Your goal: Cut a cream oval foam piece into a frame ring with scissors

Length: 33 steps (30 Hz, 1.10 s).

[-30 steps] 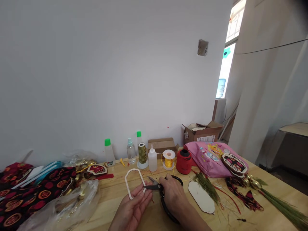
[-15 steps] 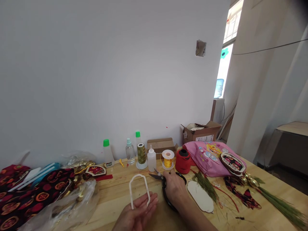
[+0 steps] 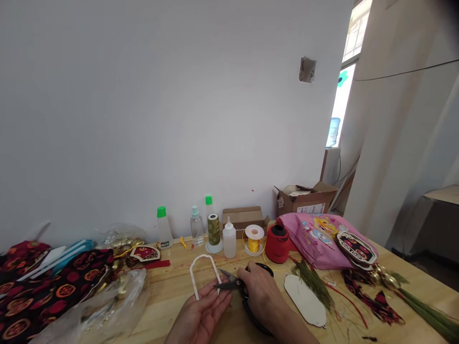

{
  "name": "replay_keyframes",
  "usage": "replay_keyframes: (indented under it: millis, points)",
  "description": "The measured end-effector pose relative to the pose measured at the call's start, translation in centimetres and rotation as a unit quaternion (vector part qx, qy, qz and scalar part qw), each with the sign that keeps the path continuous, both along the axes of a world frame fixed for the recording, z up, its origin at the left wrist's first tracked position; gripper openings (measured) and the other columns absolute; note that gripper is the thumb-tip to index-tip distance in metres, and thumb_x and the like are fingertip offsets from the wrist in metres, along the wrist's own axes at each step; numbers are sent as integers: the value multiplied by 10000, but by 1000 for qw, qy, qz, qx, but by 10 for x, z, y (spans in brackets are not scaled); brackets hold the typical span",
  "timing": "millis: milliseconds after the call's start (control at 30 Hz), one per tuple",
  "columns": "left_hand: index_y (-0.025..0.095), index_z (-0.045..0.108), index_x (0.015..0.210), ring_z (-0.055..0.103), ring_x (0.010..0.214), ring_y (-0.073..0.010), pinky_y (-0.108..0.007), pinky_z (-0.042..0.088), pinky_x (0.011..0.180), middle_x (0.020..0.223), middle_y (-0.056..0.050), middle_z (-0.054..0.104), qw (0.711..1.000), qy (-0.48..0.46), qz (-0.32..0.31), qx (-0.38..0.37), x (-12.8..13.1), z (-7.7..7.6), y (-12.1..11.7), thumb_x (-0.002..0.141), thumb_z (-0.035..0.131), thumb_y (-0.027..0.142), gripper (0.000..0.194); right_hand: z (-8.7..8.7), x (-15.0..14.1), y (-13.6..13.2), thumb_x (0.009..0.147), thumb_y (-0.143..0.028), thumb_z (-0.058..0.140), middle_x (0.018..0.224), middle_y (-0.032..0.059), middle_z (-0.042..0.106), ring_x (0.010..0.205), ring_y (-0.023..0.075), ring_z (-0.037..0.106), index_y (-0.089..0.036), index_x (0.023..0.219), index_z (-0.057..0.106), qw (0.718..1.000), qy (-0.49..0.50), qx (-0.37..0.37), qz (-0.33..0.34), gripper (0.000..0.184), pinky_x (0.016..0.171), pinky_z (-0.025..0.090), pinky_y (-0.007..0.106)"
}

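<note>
A thin white frame [image 3: 192, 272] with a scalloped top stands up from my left hand [image 3: 201, 310], whose fingers and thumb close on its lower part. My right hand [image 3: 260, 286] grips a pair of black-handled scissors [image 3: 229, 283]. The scissor blades are parted and lie at the right side of the frame, close to my left fingertips. Whether they touch the frame I cannot tell. The lower end of the frame is hidden in my left hand. To the right of my right hand lies a flat white scalloped panel [image 3: 304, 300].
Along the wall stand a white squeeze bottle [image 3: 229, 241], a green thread spool [image 3: 213, 230], a yellow cord spool [image 3: 254, 244] and a red thread cone [image 3: 277, 244]. A pink bag [image 3: 326, 246] and green tassel [image 3: 313, 286] lie right; patterned fabric [image 3: 53, 291] and a plastic bag [image 3: 132, 298] left.
My right hand has brought the scissors left and down, so the blades now reach the frame's right side. My left hand still holds the frame. The view has shifted slightly.
</note>
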<state>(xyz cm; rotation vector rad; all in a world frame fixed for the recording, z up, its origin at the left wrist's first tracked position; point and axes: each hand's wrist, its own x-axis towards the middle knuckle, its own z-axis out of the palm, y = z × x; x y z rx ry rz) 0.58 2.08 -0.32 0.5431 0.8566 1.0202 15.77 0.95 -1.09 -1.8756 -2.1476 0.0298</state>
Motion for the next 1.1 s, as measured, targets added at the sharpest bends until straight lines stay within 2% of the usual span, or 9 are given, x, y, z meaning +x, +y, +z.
replay_keyframes:
  millis: [233, 433, 500, 600, 767, 933, 1033, 1100]
  points:
    - [-8, 436, 1104, 581, 919, -263, -304, 510, 787, 952, -190, 638, 1000, -16, 9, -21, 2, 5, -1, 690, 429, -90, 422, 9, -4, -1, 747, -96, 374, 804, 53, 555, 685, 150, 524, -196, 819, 563, 999, 4, -23, -35, 226, 523, 260, 234]
    - [-79, 343, 1158, 569, 933, -277, -251, 532, 718, 976, -268, 602, 998, -2, -5, -56, -3, 10, -9, 673, 434, -109, 494, 10, -2, 1, 719, -54, 374, 780, 69, 575, 657, 157, 554, -195, 808, 562, 996, -6, -13, -91, 251, 499, 249, 244]
    - [-67, 339, 1164, 574, 926, -268, -253, 533, 716, 975, -256, 606, 999, -5, 2, -51, -5, 9, -8, 684, 417, -106, 489, 7, 1, 1, 707, -47, 380, 791, 61, 571, 668, 151, 549, -197, 807, 555, 997, -3, -4, -82, 251, 504, 247, 242]
    - [-50, 344, 1165, 596, 886, -264, -281, 534, 721, 947, -234, 624, 999, 5, 26, -45, -4, 6, -4, 705, 409, -82, 465, 3, 4, 0, 696, -58, 391, 792, 33, 552, 683, 138, 526, -207, 786, 544, 999, 3, 16, -35, 232, 515, 245, 234]
    - [-17, 420, 1115, 587, 911, -255, -293, 518, 765, 930, -198, 644, 1000, 3, 11, -25, -1, 3, -1, 705, 424, -76, 414, 4, 3, 0, 720, -111, 398, 768, 25, 534, 665, 136, 506, -209, 803, 554, 1000, -5, -1, 22, 203, 522, 250, 228]
    - [-16, 445, 1098, 585, 909, -260, -288, 517, 770, 943, -196, 643, 1000, -9, 4, -21, -2, 5, -2, 693, 428, -87, 411, 6, -2, 2, 742, -104, 375, 796, 40, 550, 681, 145, 524, -217, 821, 564, 1000, 0, -17, -8, 234, 546, 286, 226]
    - [-10, 401, 1150, 589, 900, -252, -284, 519, 764, 938, -193, 647, 999, -16, 15, -35, -1, 8, -7, 694, 416, -98, 465, 6, -3, 5, 751, -105, 371, 820, 42, 562, 713, 153, 540, -225, 816, 565, 999, 2, -18, -35, 238, 560, 302, 227]
    - [-35, 362, 1179, 584, 901, -268, -295, 519, 761, 919, -217, 649, 998, -13, -2, -63, 0, 10, -11, 683, 425, -109, 505, 6, -2, 8, 747, -95, 364, 826, 61, 567, 702, 163, 553, -215, 846, 562, 998, 2, -20, -62, 252, 544, 301, 234]
